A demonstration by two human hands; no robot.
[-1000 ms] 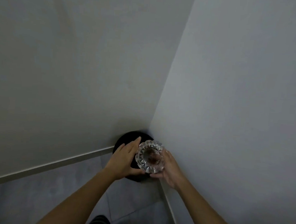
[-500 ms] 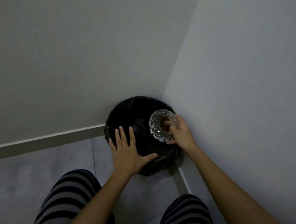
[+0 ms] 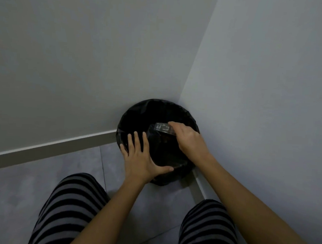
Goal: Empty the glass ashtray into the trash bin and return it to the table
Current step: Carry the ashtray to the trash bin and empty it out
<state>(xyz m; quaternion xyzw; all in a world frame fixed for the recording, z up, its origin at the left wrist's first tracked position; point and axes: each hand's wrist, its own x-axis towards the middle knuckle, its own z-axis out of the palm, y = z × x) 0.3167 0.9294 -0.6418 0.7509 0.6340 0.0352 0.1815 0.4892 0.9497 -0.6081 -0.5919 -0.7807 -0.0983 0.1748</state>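
Observation:
A round trash bin (image 3: pixel 138 113) lined with a black bag stands on the floor in the corner of two walls. Over its opening my right hand (image 3: pixel 188 140) grips the cut-glass ashtray (image 3: pixel 160 129), which is turned over with its mouth facing down into the bin; only part of its faceted side shows past my fingers. My left hand (image 3: pixel 142 158) rests flat on the bin's near left rim, fingers spread, holding nothing. The inside of the bin is too dark to make out.
Grey walls meet right behind the bin, with a pale skirting board (image 3: pixel 51 149) along the left wall and another (image 3: pixel 199 186) along the right. My knees in striped trousers (image 3: pixel 70 210) are close below, over a grey tiled floor (image 3: pixel 20 188).
My right hand has tipped the ashtray from facing up to upside down over the bin. My left hand has settled on the bin's rim. The view has dropped closer to the bin.

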